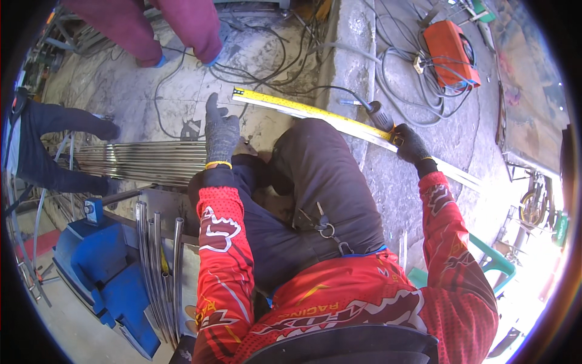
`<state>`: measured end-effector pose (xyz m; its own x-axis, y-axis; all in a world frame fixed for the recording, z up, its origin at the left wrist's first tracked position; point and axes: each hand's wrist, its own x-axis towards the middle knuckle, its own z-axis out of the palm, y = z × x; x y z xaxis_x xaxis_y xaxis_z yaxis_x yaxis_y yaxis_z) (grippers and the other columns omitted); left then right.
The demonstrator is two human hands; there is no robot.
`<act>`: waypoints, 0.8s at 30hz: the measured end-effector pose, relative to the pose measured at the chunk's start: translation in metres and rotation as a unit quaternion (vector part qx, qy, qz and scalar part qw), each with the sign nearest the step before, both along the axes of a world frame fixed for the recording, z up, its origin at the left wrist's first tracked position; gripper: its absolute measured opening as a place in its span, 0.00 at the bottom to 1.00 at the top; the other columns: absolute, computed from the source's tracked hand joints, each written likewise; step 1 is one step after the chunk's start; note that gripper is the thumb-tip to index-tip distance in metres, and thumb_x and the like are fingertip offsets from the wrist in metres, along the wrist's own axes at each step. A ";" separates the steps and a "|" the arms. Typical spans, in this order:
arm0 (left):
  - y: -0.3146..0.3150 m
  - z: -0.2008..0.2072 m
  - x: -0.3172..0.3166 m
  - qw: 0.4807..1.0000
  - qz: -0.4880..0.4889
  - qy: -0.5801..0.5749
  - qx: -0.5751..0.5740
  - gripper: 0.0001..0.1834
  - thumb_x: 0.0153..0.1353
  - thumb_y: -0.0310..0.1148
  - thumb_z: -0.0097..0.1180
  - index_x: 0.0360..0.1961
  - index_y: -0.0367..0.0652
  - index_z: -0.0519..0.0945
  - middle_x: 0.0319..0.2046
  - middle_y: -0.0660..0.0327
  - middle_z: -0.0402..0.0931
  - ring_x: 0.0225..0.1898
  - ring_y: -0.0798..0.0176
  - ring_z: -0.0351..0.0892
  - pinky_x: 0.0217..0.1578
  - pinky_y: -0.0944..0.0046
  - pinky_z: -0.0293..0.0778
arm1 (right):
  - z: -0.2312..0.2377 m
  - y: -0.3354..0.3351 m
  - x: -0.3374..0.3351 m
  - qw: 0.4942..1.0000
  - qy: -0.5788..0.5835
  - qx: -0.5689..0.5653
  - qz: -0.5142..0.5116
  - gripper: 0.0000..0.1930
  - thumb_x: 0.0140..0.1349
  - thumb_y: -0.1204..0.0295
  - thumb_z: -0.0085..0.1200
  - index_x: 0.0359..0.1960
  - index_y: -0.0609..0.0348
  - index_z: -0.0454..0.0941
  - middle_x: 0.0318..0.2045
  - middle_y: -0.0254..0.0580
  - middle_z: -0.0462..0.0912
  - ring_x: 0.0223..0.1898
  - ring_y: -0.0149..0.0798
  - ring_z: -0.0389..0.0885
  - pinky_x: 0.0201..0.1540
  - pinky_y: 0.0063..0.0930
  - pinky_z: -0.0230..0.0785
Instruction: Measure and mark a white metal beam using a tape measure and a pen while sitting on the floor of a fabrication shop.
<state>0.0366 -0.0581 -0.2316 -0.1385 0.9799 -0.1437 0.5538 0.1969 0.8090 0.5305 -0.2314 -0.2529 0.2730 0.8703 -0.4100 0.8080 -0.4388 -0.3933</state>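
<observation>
My left hand (222, 132), in a dark grey glove with a yellow cuff, is raised with its index finger stretched out. Nothing is in it, and it is apart from the tape's tip. My right hand (414, 145), gloved too, is closed round a tape measure (393, 137), whose case is mostly hidden by the fingers. The yellow blade (303, 108) is drawn out leftward along a long, pale metal bar (458, 174). That bar passes beyond my knee and under my right hand. Just behind the tape case lies a black, corded cylindrical tool (380, 115).
Shiny metal tubes (139, 161) lie left of my left hand; several more (160, 273) stand by a blue machine (106, 267). Cables (267, 79) cross the floor. An orange-red machine (448, 54) stands at the far right. Two people's legs (188, 27) show at the far left.
</observation>
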 end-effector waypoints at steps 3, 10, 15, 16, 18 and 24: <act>-0.002 0.011 0.017 0.998 0.001 -0.061 0.025 0.38 0.56 0.22 0.55 0.70 0.51 0.66 0.50 0.46 0.76 0.48 0.49 0.80 0.50 0.54 0.76 | -0.002 -0.006 0.007 1.000 -0.005 0.008 -0.001 0.28 0.45 0.83 0.59 0.53 0.58 0.76 0.48 0.57 0.84 0.54 0.56 0.82 0.56 0.42 0.74; 0.006 -0.017 -0.010 0.994 -0.111 -0.010 0.020 0.37 0.56 0.23 0.55 0.70 0.52 0.67 0.50 0.44 0.75 0.49 0.48 0.79 0.50 0.54 0.76 | -0.009 -0.002 0.005 1.000 0.011 0.016 0.000 0.28 0.45 0.83 0.59 0.54 0.57 0.76 0.48 0.57 0.84 0.53 0.55 0.83 0.55 0.41 0.75; 0.005 -0.013 -0.002 0.994 -0.107 0.012 -0.007 0.37 0.55 0.25 0.57 0.69 0.49 0.68 0.49 0.42 0.75 0.50 0.45 0.78 0.51 0.51 0.75 | -0.008 -0.006 0.010 1.000 -0.004 0.021 0.008 0.28 0.46 0.83 0.59 0.54 0.57 0.75 0.47 0.57 0.84 0.52 0.55 0.83 0.54 0.41 0.75; 0.005 -0.016 -0.007 0.995 -0.102 0.014 -0.005 0.37 0.55 0.25 0.57 0.69 0.49 0.68 0.49 0.42 0.75 0.50 0.45 0.78 0.51 0.51 0.75 | -0.006 -0.004 0.005 1.000 -0.002 0.019 0.011 0.28 0.46 0.83 0.59 0.54 0.57 0.75 0.47 0.57 0.84 0.52 0.55 0.83 0.54 0.41 0.75; 0.004 -0.022 -0.018 0.997 -0.067 0.047 0.002 0.40 0.55 0.25 0.56 0.71 0.47 0.63 0.50 0.42 0.74 0.50 0.44 0.78 0.51 0.50 0.76 | -0.002 0.002 -0.005 1.000 0.001 0.020 0.019 0.28 0.46 0.83 0.59 0.54 0.57 0.75 0.47 0.57 0.84 0.52 0.55 0.83 0.54 0.41 0.75; 0.003 -0.009 0.002 0.996 -0.085 0.031 0.027 0.43 0.55 0.26 0.57 0.74 0.50 0.59 0.50 0.41 0.74 0.50 0.43 0.78 0.51 0.49 0.76 | 0.001 -0.003 -0.001 1.000 0.010 0.007 -0.006 0.27 0.47 0.82 0.60 0.53 0.56 0.76 0.45 0.55 0.85 0.51 0.52 0.84 0.53 0.40 0.76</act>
<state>0.0387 -0.0549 -0.2408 0.0227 0.9961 -0.0857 0.6248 0.0528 0.7790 0.5299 -0.2343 -0.2519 0.2755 0.8722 -0.4041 0.7943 -0.4433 -0.4154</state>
